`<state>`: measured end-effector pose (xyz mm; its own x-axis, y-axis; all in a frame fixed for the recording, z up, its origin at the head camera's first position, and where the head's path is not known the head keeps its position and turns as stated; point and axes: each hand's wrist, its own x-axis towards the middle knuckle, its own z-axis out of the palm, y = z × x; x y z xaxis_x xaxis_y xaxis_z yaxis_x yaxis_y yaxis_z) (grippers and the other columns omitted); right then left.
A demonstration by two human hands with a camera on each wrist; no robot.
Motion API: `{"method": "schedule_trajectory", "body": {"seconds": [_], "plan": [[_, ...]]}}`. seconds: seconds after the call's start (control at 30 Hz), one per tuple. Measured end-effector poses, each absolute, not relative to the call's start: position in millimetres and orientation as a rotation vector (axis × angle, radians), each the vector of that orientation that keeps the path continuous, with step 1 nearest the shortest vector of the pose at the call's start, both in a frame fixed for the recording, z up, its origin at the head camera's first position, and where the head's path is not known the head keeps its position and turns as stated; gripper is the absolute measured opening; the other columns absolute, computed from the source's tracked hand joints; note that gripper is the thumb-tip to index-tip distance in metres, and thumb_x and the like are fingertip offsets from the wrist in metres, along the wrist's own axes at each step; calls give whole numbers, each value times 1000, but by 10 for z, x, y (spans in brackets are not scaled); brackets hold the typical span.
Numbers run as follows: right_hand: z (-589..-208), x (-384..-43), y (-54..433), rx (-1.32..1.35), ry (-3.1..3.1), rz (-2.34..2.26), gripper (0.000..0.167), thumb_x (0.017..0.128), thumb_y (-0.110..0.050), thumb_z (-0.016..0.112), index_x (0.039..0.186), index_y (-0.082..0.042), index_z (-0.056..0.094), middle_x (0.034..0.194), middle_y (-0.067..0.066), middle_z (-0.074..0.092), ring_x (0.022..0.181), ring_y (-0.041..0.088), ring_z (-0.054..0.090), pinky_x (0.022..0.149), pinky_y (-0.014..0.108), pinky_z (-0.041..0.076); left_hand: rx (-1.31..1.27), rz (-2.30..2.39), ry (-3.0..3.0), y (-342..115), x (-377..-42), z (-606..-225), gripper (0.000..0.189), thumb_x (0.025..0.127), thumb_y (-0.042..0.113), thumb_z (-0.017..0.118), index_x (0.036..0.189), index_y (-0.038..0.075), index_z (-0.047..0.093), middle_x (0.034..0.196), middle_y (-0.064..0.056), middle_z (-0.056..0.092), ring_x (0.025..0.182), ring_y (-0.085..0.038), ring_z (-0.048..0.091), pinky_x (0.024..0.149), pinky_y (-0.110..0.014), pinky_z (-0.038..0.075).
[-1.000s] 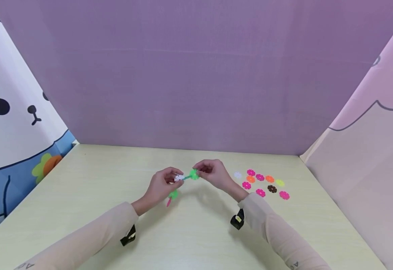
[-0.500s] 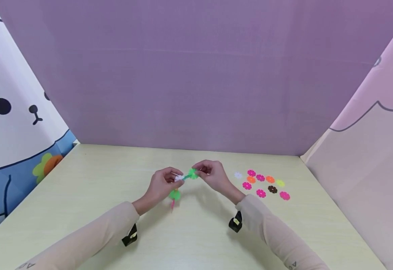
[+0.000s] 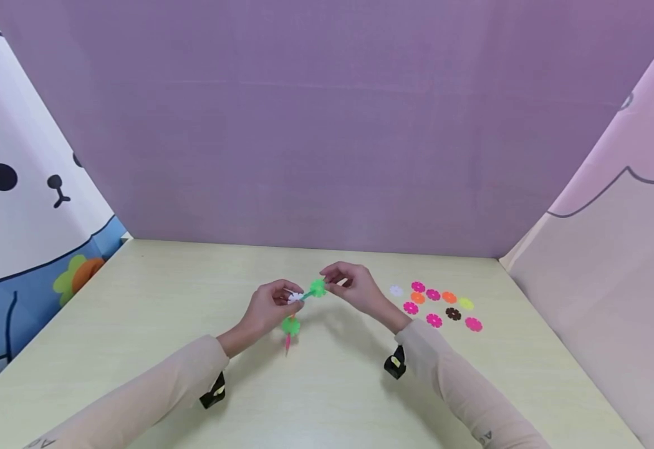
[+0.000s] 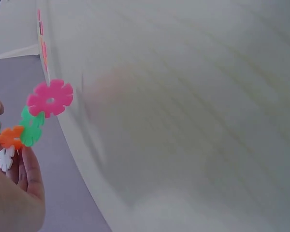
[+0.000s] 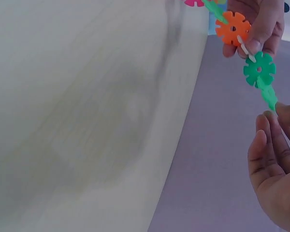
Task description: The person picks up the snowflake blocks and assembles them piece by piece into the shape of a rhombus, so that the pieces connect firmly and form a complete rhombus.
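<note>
A chain of flower-shaped interlocking discs is held up between the two hands. My left hand pinches the white disc near the chain's middle, beside an orange disc. From there a light green disc and a pink disc hang down at one end. Toward the other end, a darker green disc joins the white one, followed by a bright green disc. The fingertips of my right hand pinch the outer edge of that bright green disc.
Loose discs lie flat on the pale wooden table to the right: several pink ones, two orange, a brown, a yellow and a white one. A purple panel stands behind the table.
My right hand has shifted slightly up and off the bright green disc, so more of it shows. The hanging green and pink end has swung a little right and down.
</note>
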<state>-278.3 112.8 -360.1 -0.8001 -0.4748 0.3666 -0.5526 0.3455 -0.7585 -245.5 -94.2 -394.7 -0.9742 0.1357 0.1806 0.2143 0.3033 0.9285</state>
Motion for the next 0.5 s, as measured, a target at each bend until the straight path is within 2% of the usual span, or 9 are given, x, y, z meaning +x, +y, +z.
{"method": "schedule_trajectory", "body": {"seconds": [0.23, 0.5], "plan": [[-3670, -2885, 1370, 898, -2581, 1331, 20, 81, -1, 65, 101, -3, 64, 91, 14, 67, 84, 23, 63, 64, 24, 49, -316, -1842, -2468, -962, -2462, -3973, 20, 76, 5, 70, 96, 2, 64, 80, -11, 66, 69, -10, 61, 62, -18, 51], [-3839, -3031, 1784, 781, -2656, 1188, 20, 80, 3, 64, 99, -2, 64, 94, 19, 65, 85, 24, 62, 63, 21, 48, -311, -1876, -2461, -968, -2468, -3983, 21, 76, 4, 70, 95, 2, 63, 83, -12, 67, 70, -10, 63, 64, -19, 52]]}}
